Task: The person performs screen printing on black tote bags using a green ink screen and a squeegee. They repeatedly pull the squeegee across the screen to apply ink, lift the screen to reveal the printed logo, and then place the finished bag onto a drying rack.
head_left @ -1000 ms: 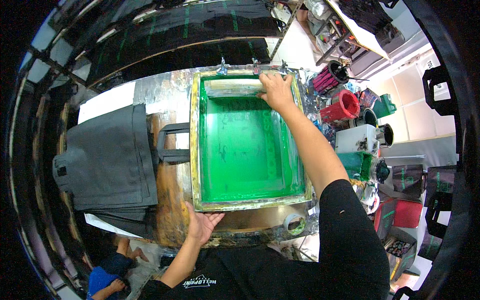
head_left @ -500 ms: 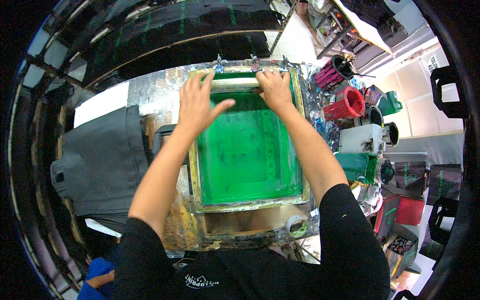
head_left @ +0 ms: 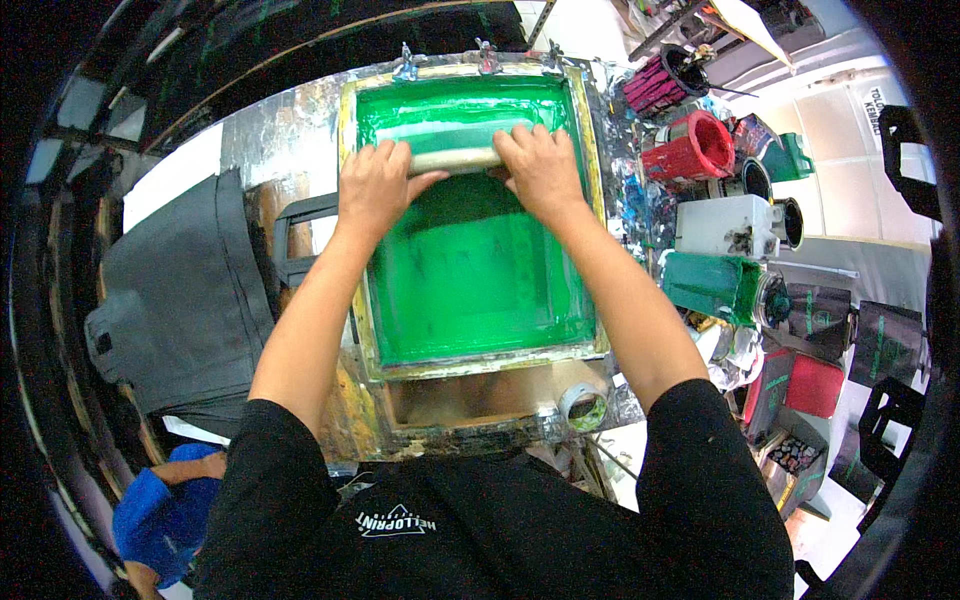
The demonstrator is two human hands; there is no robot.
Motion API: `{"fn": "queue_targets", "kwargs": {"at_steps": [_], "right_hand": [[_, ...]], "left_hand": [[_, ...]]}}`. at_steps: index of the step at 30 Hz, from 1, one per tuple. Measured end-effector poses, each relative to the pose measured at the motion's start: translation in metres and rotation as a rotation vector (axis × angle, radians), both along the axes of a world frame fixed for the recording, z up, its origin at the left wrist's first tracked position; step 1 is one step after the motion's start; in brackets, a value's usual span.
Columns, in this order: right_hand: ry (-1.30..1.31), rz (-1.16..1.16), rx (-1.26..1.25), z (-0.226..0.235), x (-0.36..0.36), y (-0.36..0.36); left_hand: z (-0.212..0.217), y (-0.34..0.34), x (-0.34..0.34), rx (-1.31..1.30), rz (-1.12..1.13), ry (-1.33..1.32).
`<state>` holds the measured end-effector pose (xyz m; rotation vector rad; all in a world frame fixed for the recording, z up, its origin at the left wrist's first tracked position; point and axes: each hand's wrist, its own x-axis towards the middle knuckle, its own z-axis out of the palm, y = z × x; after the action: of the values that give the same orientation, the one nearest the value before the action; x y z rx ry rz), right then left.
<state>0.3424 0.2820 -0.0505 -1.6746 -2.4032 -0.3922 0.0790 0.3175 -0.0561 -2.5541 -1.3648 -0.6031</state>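
Note:
Both hands are closed over the pale handle of a squeegee (head_left: 455, 160), which lies crosswise inside a screen-printing frame (head_left: 490, 364). My left hand (head_left: 375, 190) grips its left end, with the thumb along the near side. At the right end, my right hand (head_left: 542, 175) has its fingers curled over the top. Wet green ink (head_left: 450, 100) shines beyond the squeegee, toward the frame's far edge. On the near side, the green mesh (head_left: 460, 300) looks smoother, with a darker band just below the handle. The squeegee's blade is mostly hidden.
Metal clamps (head_left: 487, 58) stand at the frame's far edge. Black fabric bags (head_left: 185, 290) are stacked at left. Ink containers, including a red tub (head_left: 690, 148) and a green jar (head_left: 712, 285), line the right. A tape roll (head_left: 582, 407) lies near. A person in blue (head_left: 168, 510) is at lower left.
The squeegee has come from the frame's far end toward me, leaving shiny ink beyond it. My left hand, looser with its thumb stretched out before, now wraps the handle. The whole view has shifted.

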Motion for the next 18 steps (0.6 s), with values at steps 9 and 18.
{"fn": "queue_targets", "kwargs": {"at_steps": [9, 18], "right_hand": [[0.039, -0.016, -0.041, 0.009, -0.016, -0.142], [0.043, -0.006, -0.026, 0.008, -0.029, -0.252]], "left_hand": [[0.009, -0.141, -0.013, -0.088, -0.019, -0.011], [0.019, -0.250, -0.026, -0.178, -0.002, -0.013]]}}
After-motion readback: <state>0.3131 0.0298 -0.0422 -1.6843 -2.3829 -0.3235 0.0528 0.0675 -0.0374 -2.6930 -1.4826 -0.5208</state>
